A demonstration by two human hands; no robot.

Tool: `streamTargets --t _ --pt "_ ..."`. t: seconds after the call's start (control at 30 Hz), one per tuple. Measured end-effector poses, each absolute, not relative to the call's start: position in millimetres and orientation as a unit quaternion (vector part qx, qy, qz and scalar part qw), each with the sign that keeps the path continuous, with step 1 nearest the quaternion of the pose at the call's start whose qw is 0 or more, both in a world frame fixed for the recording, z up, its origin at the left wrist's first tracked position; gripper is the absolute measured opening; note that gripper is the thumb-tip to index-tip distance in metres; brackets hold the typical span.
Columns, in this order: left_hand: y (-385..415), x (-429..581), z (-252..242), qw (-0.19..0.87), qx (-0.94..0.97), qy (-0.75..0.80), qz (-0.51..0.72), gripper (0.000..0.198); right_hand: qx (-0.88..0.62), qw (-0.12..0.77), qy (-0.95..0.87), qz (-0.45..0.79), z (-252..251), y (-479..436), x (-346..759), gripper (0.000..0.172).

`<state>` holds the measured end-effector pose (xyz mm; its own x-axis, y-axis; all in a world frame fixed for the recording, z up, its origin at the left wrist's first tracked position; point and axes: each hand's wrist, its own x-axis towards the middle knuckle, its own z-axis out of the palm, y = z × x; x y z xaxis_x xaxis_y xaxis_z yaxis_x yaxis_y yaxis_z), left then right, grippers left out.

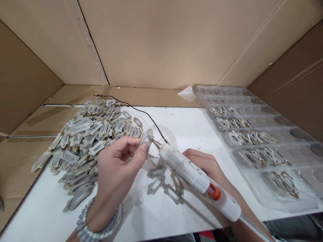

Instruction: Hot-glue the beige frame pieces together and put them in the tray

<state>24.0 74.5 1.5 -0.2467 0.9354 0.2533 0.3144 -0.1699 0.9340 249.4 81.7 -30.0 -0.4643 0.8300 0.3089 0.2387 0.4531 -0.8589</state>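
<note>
My left hand (121,164) pinches a small grey frame-shaped piece (145,137) between thumb and fingers, tilted up. My right hand (202,161) is wrapped around a white pen-shaped glue gun (185,166) with an orange button and a pointed metal tip. The tip meets or nearly meets the upper part of the held piece. Most of my right fingers are hidden behind the glue gun. Several loose frame-shaped pieces (155,184) lie on the white table below my hands. Partly hidden behind the held piece and the tip is a round, pale dish (169,131).
A large heap of similar pieces (83,141) covers the left side. On the right lies a clear compartment tray (297,134), with pieces in several compartments. A black wire (136,108) crosses the back. Cardboard walls (164,43) enclose the work area.
</note>
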Motion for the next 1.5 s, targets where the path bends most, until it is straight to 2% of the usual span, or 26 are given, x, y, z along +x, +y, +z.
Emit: streamTargets --t 0.63,0.73,0.9,0.97,1.03,1.17,1.27,1.37,1.5 --pt "71.9 22.2 -0.1 0.261 0.563 0.571 0.538 0.013 -0.343 0.380 -0.774 0.373 -15.2 79.3 245.9 0.023" --pt "71.9 23.4 -1.9 0.215 0.584 0.578 0.527 0.010 -0.346 0.371 -0.778 0.370 -21.7 78.8 249.4 0.025" --pt "74.2 27.0 -2.2 0.041 0.647 0.552 0.524 0.009 -0.367 0.342 -0.783 0.367 -26.9 83.0 254.7 0.026" --pt "74.7 26.3 -0.9 0.018 0.651 0.541 0.532 0.009 -0.388 0.345 -0.779 0.353 -23.6 86.0 254.7 0.026" --pt "75.3 24.9 0.2 0.094 0.631 0.546 0.543 0.008 -0.415 0.354 -0.769 0.334 -19.4 88.3 253.7 0.026" --pt "77.8 28.4 -1.6 0.465 0.503 0.503 0.527 0.012 -0.475 0.367 -0.721 0.345 -14.5 87.0 248.8 0.021" --pt "77.6 39.5 -5.2 0.657 0.370 0.444 0.484 0.023 -0.506 0.392 -0.652 0.407 -14.1 82.1 242.9 0.014" --pt "74.7 50.4 -7.4 0.749 0.253 0.419 0.447 0.032 -0.509 0.427 -0.593 0.454 -16.2 78.0 238.2 0.017" --pt "71.2 54.9 -6.7 0.776 0.176 0.415 0.442 0.035 -0.498 0.499 -0.516 0.487 -22.9 75.3 235.4 0.019"
